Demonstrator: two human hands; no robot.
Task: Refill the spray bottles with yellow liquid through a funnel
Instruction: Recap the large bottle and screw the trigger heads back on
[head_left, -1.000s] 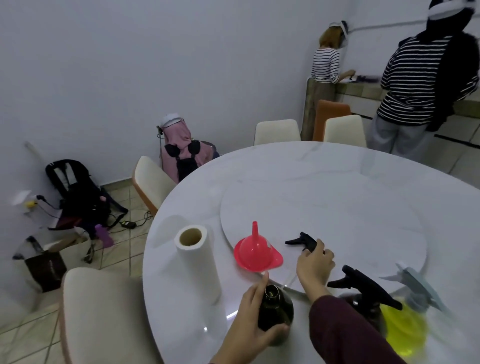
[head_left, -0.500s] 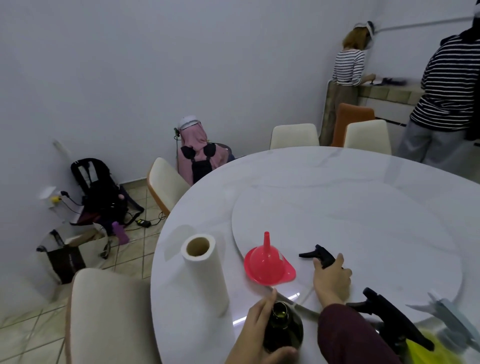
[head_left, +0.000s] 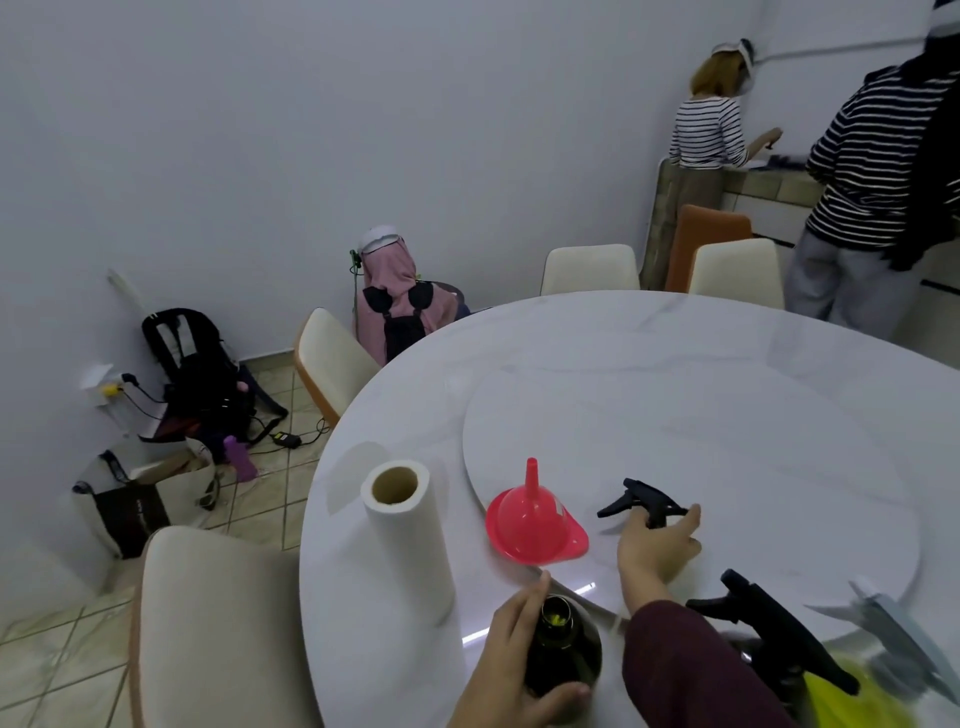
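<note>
- Change over the last second: the right hand (head_left: 655, 552), which was closed over the black spray head (head_left: 643, 503) a second ago, now has its fingers loosening and spreading, only the fingertips touching the nozzle's collar as it lies on the raised turntable (head_left: 727, 441). The camera has also swung, so everything sits lower and further right in view.
- Meaning for the task, as a judgement: the spray head looks set aside, so the dark bottle (head_left: 563, 649) stands uncapped and ready for the funnel. Filling has not begun.
- Left hand (head_left: 511, 670): fingers and thumb curled round the dark bottle at the near edge of the table (head_left: 415, 395), holding it upright. Its round mouth is open, with a small yellow glint inside.
- Funnel (head_left: 535, 527): red, glossy plastic, lying mouth-down with its narrow spout pointing up, straddling the turntable's near-left rim, between the paper towel roll (head_left: 402, 540) and the spray head.
- Yellow liquid: a blurred bottle (head_left: 852, 696) at the near right, with a black trigger (head_left: 769, 623) on top; just right of it a pale grey trigger (head_left: 893, 629), also blurred.
- Surfaces: the table is white, marble-veined, polished enough to show a bright light streak; likely slippery under wet glass.
- Paper towel roll: soft white cylinder standing on end, cardboard core showing, to the left of the funnel.
</note>
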